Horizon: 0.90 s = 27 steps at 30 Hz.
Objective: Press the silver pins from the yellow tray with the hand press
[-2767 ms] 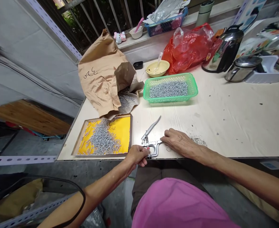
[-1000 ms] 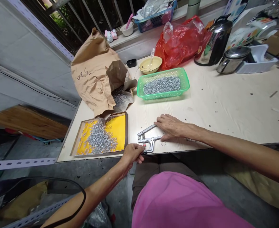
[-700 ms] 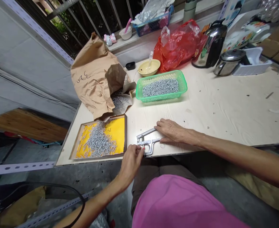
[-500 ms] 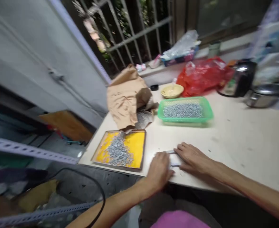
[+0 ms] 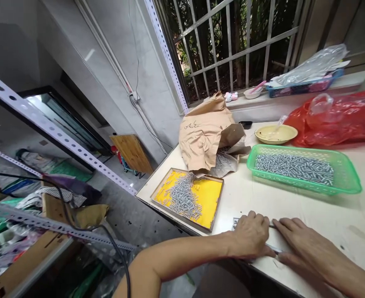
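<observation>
At the table's front edge my left hand (image 5: 251, 235) is closed over a flat grey metal piece, its fingers curled down across the top. One end of the metal piece (image 5: 235, 223) juts out left of the knuckles. My right hand (image 5: 308, 246) grips its other side, with fingers along the far edge and the thumb along the near one. Two thin bars show between the hands; the rest is covered, so I cannot tell its exact kind. Left of my hands a shallow yellow-bottomed tray (image 5: 211, 198) bears a heap of small silver screws (image 5: 184, 196).
Behind my hands a green plastic basket (image 5: 350, 176) holds many more screws. A torn brown paper bag (image 5: 201, 132) spills screws toward the tray. Farther back are a yellow bowl (image 5: 275, 134) and a red plastic bag (image 5: 340, 120). Perforated metal rails (image 5: 61, 134) run at the left.
My view has swung left, so table things appear farther right. My hands have come closer together, the left one now covering more of the metal piece.
</observation>
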Each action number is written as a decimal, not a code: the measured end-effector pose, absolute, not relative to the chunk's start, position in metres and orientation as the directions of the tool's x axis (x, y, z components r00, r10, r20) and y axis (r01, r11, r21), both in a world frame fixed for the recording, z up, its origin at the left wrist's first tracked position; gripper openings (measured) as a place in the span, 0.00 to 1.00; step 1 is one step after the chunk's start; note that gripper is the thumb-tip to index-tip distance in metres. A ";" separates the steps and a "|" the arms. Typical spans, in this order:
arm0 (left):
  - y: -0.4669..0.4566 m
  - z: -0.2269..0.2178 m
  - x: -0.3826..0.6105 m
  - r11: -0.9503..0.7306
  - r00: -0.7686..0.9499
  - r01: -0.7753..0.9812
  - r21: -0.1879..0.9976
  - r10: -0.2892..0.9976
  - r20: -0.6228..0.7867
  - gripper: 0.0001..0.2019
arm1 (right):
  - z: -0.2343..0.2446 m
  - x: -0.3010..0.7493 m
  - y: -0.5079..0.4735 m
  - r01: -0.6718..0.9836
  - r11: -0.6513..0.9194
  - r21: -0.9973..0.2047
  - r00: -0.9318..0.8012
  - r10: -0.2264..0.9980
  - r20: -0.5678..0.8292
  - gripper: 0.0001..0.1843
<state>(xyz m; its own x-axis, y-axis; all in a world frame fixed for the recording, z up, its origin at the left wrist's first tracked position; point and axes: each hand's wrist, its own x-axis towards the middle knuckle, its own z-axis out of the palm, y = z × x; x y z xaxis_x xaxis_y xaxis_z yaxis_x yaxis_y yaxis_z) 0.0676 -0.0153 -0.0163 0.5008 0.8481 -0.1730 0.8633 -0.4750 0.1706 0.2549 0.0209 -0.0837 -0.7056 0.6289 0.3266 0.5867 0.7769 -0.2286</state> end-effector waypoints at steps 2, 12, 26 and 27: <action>-0.014 -0.016 0.068 -0.488 0.511 0.858 0.163 0.843 -0.168 0.30 | -0.085 0.252 0.017 0.597 0.777 -0.198 -0.713 0.628 0.313 0.20; -0.022 -0.030 0.062 -0.526 0.537 0.843 0.112 0.837 -0.108 0.16 | -0.086 0.235 0.003 0.634 0.758 -0.156 -0.686 0.643 0.340 0.12; -0.060 -0.031 0.070 -0.385 0.368 0.878 0.284 0.923 0.114 0.18 | -0.032 0.264 0.036 0.480 0.794 -0.375 -0.800 0.571 0.186 0.17; -0.068 -0.034 0.074 -0.380 0.357 0.872 0.310 0.925 0.128 0.18 | -0.031 0.265 0.038 0.488 0.789 -0.373 -0.803 0.573 0.160 0.16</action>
